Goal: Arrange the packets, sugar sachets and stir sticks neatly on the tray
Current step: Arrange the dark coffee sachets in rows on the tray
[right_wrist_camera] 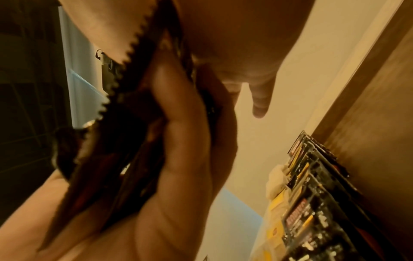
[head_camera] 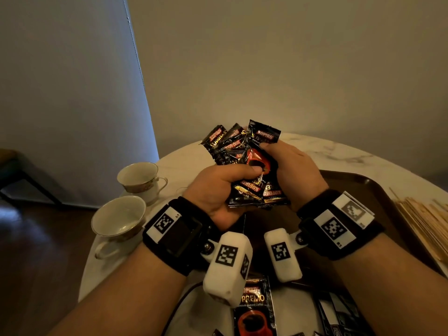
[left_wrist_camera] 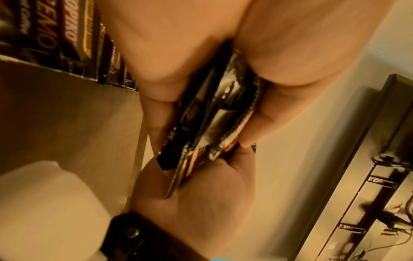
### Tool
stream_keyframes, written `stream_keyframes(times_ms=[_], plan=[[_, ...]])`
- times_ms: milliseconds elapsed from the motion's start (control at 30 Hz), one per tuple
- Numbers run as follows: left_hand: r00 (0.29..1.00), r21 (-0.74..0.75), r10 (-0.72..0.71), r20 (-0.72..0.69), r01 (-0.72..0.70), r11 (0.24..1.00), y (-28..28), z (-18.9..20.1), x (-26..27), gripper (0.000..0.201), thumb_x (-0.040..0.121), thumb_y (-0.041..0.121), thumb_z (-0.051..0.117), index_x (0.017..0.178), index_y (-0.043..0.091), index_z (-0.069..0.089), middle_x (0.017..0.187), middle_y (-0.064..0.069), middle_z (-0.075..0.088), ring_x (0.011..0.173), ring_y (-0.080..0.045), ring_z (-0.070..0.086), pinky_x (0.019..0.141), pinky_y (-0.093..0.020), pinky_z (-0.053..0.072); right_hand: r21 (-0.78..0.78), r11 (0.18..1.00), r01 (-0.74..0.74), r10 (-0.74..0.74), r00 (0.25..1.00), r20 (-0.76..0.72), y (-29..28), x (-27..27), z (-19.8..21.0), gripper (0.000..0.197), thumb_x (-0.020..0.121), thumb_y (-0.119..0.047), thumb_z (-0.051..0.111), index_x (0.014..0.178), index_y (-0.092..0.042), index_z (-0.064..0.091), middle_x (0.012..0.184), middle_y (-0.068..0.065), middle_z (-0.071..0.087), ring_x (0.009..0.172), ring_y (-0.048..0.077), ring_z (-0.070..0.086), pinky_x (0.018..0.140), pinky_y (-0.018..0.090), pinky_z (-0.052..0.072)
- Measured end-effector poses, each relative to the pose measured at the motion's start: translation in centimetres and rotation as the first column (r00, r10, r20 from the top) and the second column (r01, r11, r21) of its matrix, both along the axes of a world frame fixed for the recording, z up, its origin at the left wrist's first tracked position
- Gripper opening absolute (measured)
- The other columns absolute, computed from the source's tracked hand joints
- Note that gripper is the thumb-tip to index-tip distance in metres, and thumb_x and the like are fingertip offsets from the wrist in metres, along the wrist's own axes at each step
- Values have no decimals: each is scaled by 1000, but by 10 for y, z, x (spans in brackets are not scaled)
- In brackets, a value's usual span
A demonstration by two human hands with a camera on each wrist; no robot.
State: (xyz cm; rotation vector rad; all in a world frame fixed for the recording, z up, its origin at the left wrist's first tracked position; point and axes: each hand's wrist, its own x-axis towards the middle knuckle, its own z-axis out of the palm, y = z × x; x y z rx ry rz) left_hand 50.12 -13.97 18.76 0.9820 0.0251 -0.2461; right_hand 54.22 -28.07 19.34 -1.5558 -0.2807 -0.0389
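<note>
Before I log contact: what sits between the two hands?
Only the fanned bunch of coffee packets; left hand and right hand both grip it, in the head view.

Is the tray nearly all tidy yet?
Not yet. The stir sticks already lie on the tray. Both hands, left hand and right hand, grip a messy bunch of coffee packets. More loose packets wait near the front.

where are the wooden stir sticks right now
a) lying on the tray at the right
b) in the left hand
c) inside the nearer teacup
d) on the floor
a: the stir sticks lie in a loose pile on the brown tray at the right, while both the left hand and the right hand hold only the coffee packets.
</note>
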Motion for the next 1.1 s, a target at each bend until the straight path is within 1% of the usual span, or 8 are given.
stream_keyframes(times_ms=[67,167,367,600,700,867,967,1100], plan=[[1000,-2,-3,11,3,1000,-1,-2,0,45,71,1,67,116,5,70,104,-18,73,96,-37,72,90,-53,57,72,995,-66,65,998,22,4,4,-1,31,106,-17,46,132,-13,63,131,12,66,113,20,64,99,31,51],[999,-4,-46,29,46,999,0,-5,1,41,72,-5,70,112,5,72,103,-19,73,94,-39,72,90,-53,56,22,999,-43,42,998,50,8,2,-2,32,107,-18,43,103,-40,66,108,-10,71,104,12,68,83,15,54],[991,-63,-129,37,131,989,3,-6,-1,35,75,1,63,108,7,73,102,-18,70,97,-41,68,98,-56,48,-55,984,-168,168,986,-10,9,-2,-4,25,109,-24,42,98,-32,64,83,-24,73,83,-9,67,79,13,54],[1000,29,5,2,-5,1000,-3,-2,1,45,67,-6,64,111,1,72,102,-23,71,91,-41,71,89,-55,57,153,978,-140,165,973,-162,4,2,5,23,99,-29,61,114,-18,74,111,16,76,105,39,71,99,60,53],[994,82,98,-43,-94,992,0,-2,3,52,69,-7,64,120,-3,68,107,-26,70,100,-46,70,89,-55,57,252,958,-141,186,969,-166,7,5,2,30,104,-25,54,128,-14,68,119,15,74,112,36,70,97,52,56],[940,118,324,-112,-311,943,13,-4,16,43,79,-9,66,122,-6,66,115,-28,72,101,-46,72,93,-62,56,294,949,117,-103,993,-63,-6,14,10,10,98,-18,65,104,-13,71,97,4,79,95,23,76,77,42,63],[893,144,447,-45,-437,888,15,-7,20,40,79,-9,67,118,-4,66,111,-29,73,99,-48,72,88,-70,54,108,979,174,-182,981,71,-12,15,8,10,89,-12,76,93,-15,67,98,10,76,90,25,76,73,45,64],[879,198,465,105,-477,856,8,-11,18,34,80,-6,69,114,1,70,100,-23,75,93,-44,74,81,-59,61,-154,984,86,-51,975,217,-3,8,1,30,90,-8,72,70,-16,52,69,5,62,61,14,62,52,22,49]])
